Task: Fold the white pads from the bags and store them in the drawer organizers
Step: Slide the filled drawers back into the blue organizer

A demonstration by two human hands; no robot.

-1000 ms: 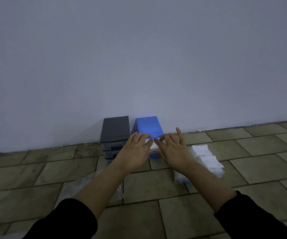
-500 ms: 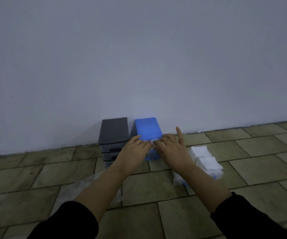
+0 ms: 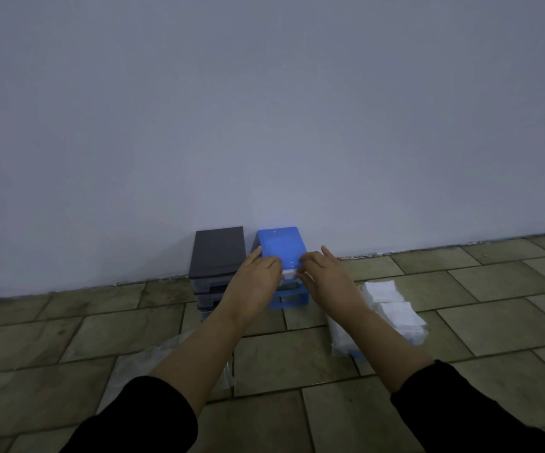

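Both hands at the front top of the blue drawer organizer [image 3: 282,248], which stands against the wall just beside the dark organizer [image 3: 217,253]. A folded white pad [image 3: 289,274] shows as a small sliver between the two hands, at the level of the blue unit's top drawer.

Left hand [image 3: 255,282]: fingers curled over the pad's left end, thumb up against the organizer's left edge. Right hand [image 3: 325,279]: fingers bent onto the pad's right end. The actual pinch is hidden behind the knuckles, but both seem to be holding it.

Change over the last second: the hands have moved forward and a little apart, from in front of the unit to right against it, and less of the pad is visible. Reads as the pad being fed into the top drawer; storing step nearly done for this piece.

A heap of unfolded pads [image 3: 392,308] lies on the floor to the right, an emptied bag [image 3: 140,364] under the left forearm. Plenty left to fold.
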